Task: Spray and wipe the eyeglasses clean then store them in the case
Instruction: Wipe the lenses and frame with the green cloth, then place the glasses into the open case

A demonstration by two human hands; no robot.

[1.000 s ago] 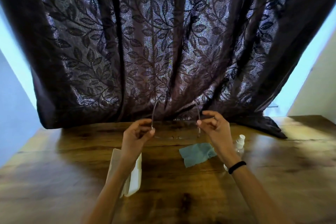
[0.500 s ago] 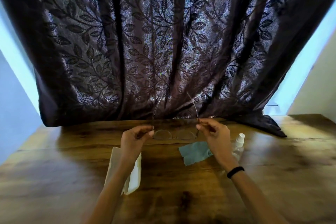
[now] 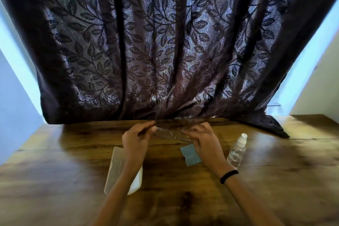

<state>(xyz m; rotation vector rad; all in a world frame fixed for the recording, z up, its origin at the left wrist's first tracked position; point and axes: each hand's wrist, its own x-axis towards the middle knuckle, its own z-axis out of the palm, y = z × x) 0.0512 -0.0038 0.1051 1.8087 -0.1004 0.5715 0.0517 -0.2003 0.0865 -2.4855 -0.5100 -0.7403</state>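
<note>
Thin-framed clear eyeglasses (image 3: 169, 134) hang just above the wooden table (image 3: 183, 198) between both hands. My left hand (image 3: 136, 138) pinches the left end of the frame, and one temple arm sticks up against the curtain. My right hand (image 3: 202, 138) curls over the right end, hiding that side and its temple. A white glasses case (image 3: 114, 169) lies under my left forearm. A blue cleaning cloth (image 3: 189, 155) lies under my right wrist. A clear spray bottle (image 3: 237, 150) with a white nozzle stands to the right.
A dark leaf-patterned curtain (image 3: 165, 42) hangs down to the table's far edge, with its hem spilling onto the wood at the back right. Pale walls flank both sides. A black band circles my right wrist.
The glasses came down from in front of the curtain to just above the table. The right temple arm that stood up before no longer shows, and my right hand now covers that end.
</note>
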